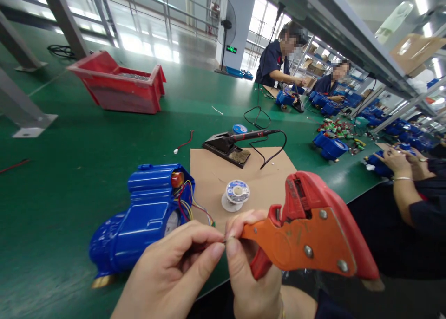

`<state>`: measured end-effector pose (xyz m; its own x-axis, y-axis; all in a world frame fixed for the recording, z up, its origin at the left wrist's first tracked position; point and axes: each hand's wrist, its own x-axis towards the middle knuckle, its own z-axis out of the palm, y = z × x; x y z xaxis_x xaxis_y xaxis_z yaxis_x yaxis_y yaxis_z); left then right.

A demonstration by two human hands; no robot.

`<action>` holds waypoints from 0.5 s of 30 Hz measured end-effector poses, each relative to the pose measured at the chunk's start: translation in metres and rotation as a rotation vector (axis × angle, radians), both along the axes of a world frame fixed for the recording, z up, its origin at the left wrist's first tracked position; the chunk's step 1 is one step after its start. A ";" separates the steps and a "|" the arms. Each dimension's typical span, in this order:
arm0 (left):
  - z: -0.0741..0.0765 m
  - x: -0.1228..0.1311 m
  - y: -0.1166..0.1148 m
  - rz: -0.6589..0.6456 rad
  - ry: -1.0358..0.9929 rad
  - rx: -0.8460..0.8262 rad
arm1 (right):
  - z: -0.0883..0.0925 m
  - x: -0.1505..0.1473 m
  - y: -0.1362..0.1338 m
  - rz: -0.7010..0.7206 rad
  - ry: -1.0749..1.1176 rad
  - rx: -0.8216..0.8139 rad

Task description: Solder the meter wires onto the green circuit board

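Note:
My right hand (252, 263) is wrapped round an orange and red wire stripper (299, 237), whose red jaws point up and away. Its thumb and forefinger also pinch together at the tip of my left hand (174, 268). The left hand is closed, thumb against forefinger, on what looks like a thin wire; only a small dark bit shows between the fingertips. Just beyond the left hand a blue water meter (149, 217) lies on its side on the bench, with coloured wires (188, 200) coming out of its open end. A solder spool (237, 193) stands past both hands.
A soldering iron (256, 134) rests in its stand (226, 147) on a cardboard sheet (205, 170). On the green bench (87, 170) are a red bin (125, 94) and a short wire with a white connector (183, 142). Co-workers sit to the right among more blue meters (331, 147).

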<state>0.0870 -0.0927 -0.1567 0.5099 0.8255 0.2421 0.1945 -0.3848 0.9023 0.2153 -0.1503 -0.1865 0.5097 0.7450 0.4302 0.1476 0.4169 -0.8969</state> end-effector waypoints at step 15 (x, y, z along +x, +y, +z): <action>0.005 0.003 -0.005 0.146 -0.042 0.066 | 0.011 -0.002 0.002 -0.083 -0.123 0.013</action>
<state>0.0896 -0.0981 -0.1516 0.3739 0.8717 0.3167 0.2158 -0.4138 0.8844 0.2128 -0.1482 -0.1753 0.5124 0.6961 0.5028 0.2905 0.4105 -0.8643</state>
